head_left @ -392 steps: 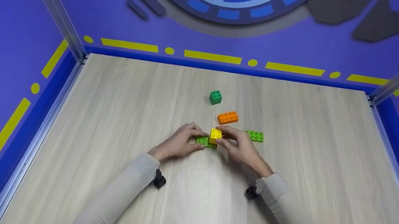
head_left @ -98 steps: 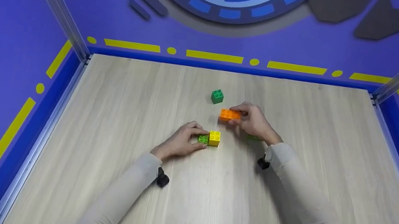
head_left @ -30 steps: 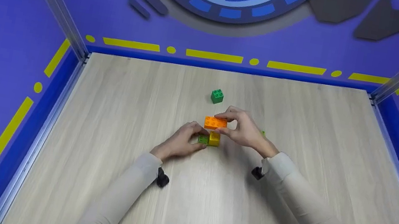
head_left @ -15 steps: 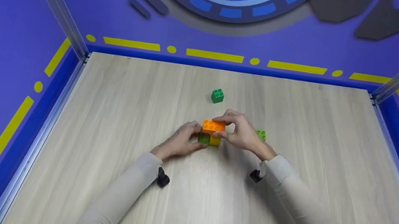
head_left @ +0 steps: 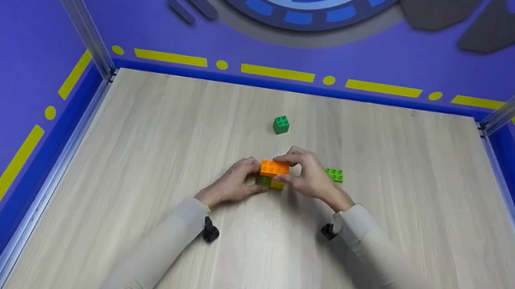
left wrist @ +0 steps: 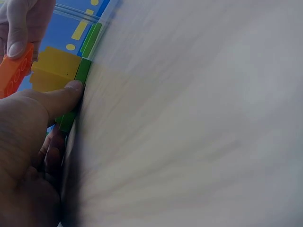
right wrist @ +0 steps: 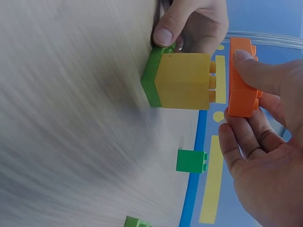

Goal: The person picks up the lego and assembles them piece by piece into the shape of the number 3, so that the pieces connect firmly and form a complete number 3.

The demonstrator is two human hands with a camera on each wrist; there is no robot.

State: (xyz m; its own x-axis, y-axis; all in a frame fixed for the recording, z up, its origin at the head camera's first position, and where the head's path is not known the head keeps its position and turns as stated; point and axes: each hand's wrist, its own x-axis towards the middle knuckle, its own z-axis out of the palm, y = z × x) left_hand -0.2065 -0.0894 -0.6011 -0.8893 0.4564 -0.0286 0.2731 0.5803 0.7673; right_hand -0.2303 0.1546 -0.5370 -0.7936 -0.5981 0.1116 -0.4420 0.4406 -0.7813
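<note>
Orange brick (right wrist: 241,78): rigid, light, smooth plastic; best held by its long sides. Right hand (head_left: 307,177) pinched it just above yellow brick (right wrist: 182,80). Left hand (head_left: 234,185) gripped green base plate (right wrist: 152,78) on counter (head_left: 266,273).

A dark green cube brick (head_left: 281,125) and a flat green brick (head_left: 335,174) lie on the wooden table (head_left: 160,122).

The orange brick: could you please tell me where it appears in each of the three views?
Head: orange brick at table centre, pinched by the right hand, over the yellow brick.
Left wrist: upper left edge, under a fingertip.
Right wrist: upper right, just clear of the yellow brick's studs.
Shared landmark: the yellow brick on its green plate.
</note>
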